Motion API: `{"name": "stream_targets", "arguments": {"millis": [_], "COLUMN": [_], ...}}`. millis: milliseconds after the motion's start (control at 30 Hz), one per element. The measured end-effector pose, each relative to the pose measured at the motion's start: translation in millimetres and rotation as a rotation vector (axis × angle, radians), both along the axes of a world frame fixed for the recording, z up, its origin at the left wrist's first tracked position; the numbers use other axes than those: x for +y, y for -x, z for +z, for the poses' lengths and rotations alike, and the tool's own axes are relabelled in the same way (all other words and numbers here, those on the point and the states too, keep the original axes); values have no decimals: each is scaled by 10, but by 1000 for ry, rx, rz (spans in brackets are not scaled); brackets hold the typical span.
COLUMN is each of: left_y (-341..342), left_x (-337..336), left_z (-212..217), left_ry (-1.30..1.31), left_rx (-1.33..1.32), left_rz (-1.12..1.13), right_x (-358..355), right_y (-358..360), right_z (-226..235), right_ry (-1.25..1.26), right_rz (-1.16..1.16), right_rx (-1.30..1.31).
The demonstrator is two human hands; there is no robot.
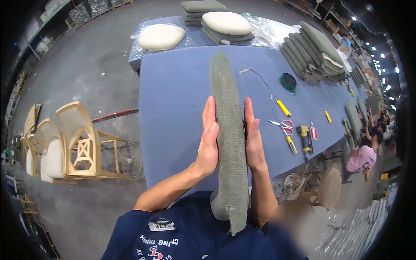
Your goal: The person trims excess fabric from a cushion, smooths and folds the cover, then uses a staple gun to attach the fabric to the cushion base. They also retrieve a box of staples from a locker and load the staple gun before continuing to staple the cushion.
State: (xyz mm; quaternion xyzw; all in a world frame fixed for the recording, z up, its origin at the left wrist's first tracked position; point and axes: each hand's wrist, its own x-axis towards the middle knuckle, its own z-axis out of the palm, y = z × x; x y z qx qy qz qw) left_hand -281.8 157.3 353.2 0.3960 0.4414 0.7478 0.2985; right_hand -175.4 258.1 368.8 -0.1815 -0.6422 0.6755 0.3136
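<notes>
A grey-green fabric seat cushion point(229, 130) stands on its narrow edge in front of me, its near end against my shirt. A loose flap of fabric hangs from that end. My left hand point(209, 141) presses flat on its left face, fingers pointing away from me. On the opposite face lies my right hand point(254, 147), also with straight fingers, so the cushion is held between both palms. Beneath is the blue-covered table point(173, 112). Nearest to my right hand lie red-handled scissors point(287, 125) and a yellow-handled tool point(291, 145).
A yellow-and-black power tool point(305, 138), a dark green roll point(287, 81) and more yellow-handled tools lie to the right. Cream cushions point(161, 37) and stacked green cushions point(310, 54) sit at the back. Wooden chairs point(82, 138) stand left; a person in pink point(363, 158) is at right.
</notes>
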Motion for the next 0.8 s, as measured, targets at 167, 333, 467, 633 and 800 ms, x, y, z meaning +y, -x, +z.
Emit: {"name": "stream_targets", "arguments": {"millis": [167, 333, 467, 633, 800], "left_y": [-324, -170, -159, -158, -154], "left_x": [50, 136, 106, -116, -20], "left_z": [-128, 203, 36, -90, 65], "left_ry": [-238, -235, -313, -253, -173], "left_rx": [196, 367, 505, 525, 469], "left_rz": [-54, -3, 55, 36, 62], "right_x": [60, 173, 82, -65, 217], "right_y": [-130, -72, 16, -170, -375], "right_z": [-7, 395, 302, 298, 616], "right_ry": [-1, -201, -78, -215, -273], "right_rz": [-24, 52, 109, 159, 30], "right_rx": [65, 132, 277, 90, -58]}}
